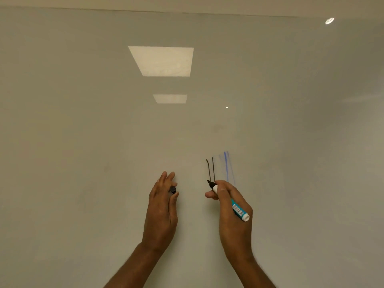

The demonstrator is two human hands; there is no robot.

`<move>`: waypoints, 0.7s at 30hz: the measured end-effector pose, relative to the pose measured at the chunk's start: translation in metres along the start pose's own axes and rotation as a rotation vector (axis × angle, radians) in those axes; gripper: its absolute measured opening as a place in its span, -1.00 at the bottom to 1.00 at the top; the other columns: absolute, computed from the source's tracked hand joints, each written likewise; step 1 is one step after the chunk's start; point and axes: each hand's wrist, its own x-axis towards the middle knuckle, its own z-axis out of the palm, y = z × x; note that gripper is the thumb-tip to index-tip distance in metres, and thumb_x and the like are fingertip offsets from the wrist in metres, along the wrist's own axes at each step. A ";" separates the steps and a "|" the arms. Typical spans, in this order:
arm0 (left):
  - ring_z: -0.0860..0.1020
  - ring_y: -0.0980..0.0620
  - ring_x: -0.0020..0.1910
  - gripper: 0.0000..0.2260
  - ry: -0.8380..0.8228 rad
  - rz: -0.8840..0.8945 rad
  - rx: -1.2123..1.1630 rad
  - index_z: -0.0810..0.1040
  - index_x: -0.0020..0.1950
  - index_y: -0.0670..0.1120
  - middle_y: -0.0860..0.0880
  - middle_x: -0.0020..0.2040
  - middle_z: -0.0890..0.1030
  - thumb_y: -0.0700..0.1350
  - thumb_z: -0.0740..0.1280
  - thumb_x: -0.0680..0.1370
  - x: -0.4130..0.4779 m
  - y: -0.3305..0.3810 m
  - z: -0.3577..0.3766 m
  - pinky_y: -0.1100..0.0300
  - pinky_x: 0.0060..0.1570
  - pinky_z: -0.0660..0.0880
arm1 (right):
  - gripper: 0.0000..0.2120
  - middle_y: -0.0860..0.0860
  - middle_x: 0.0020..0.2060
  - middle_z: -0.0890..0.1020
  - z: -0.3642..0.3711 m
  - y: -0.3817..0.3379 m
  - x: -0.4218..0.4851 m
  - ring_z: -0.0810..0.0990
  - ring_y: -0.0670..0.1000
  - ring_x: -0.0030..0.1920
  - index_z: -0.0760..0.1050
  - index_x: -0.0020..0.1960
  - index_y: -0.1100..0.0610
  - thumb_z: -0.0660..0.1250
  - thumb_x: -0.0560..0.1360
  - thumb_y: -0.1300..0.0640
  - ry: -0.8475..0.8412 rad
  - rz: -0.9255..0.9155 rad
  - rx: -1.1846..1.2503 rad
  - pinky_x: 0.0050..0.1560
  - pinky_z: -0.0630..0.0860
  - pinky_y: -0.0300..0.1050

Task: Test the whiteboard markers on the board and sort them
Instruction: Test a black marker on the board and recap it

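Marker (239, 209), lower centre-right: light, stiff, likely slick-barrelled. Right hand (228, 219) pinches it near the nib, best for control, by two black strokes (211, 170) on the whiteboard (104, 121). Left hand (161, 210) pinches its black cap (172, 189).

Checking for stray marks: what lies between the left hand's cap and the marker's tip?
Head view: only bare whiteboard separates cap from marker.

A large light reflection (161, 61), rectangular, glows at upper centre; a smaller light reflection (170, 98) lies just below it; a round glint (329, 21) sits top right; a pale wall strip (187, 3) runs along the top
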 end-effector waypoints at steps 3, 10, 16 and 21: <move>0.14 0.10 0.62 -0.54 -0.020 0.053 0.036 0.23 0.62 0.01 0.21 0.62 0.16 0.09 0.04 0.72 0.008 -0.012 0.010 0.27 0.56 0.08 | -0.79 -0.04 -0.11 0.69 0.010 0.017 0.010 0.66 -0.12 -0.08 0.55 0.04 0.07 0.33 0.52 -0.05 0.035 -0.107 -0.136 -0.08 0.61 -0.29; 0.17 0.01 0.62 -0.52 0.046 0.160 0.136 0.27 0.59 -0.13 0.08 0.62 0.21 0.09 0.01 0.74 0.020 -0.029 0.028 0.28 0.57 0.03 | -0.67 -0.33 0.01 0.46 0.021 0.040 0.033 0.60 0.03 -0.07 0.36 0.15 -0.21 0.25 0.45 -0.29 0.076 -0.393 -0.292 -0.02 0.48 -0.28; 0.26 -0.09 0.59 -0.54 0.043 0.210 0.212 0.37 0.53 -0.20 -0.09 0.56 0.34 0.04 0.02 0.75 0.021 -0.029 0.031 0.19 0.59 0.07 | -0.63 -0.34 0.01 0.41 0.028 0.048 0.050 0.54 -0.05 -0.15 0.41 0.18 0.01 0.38 0.43 -0.04 0.085 -0.497 -0.337 -0.07 0.47 -0.18; 0.21 -0.02 0.61 -0.56 0.052 0.226 0.217 0.26 0.58 -0.15 -0.05 0.58 0.30 0.02 0.04 0.74 0.021 -0.030 0.031 0.20 0.59 0.05 | -0.50 -0.11 -0.01 0.50 0.028 0.054 0.053 0.52 -0.11 -0.18 0.49 0.20 0.14 0.23 0.51 -0.25 0.094 -0.540 -0.376 -0.07 0.40 -0.27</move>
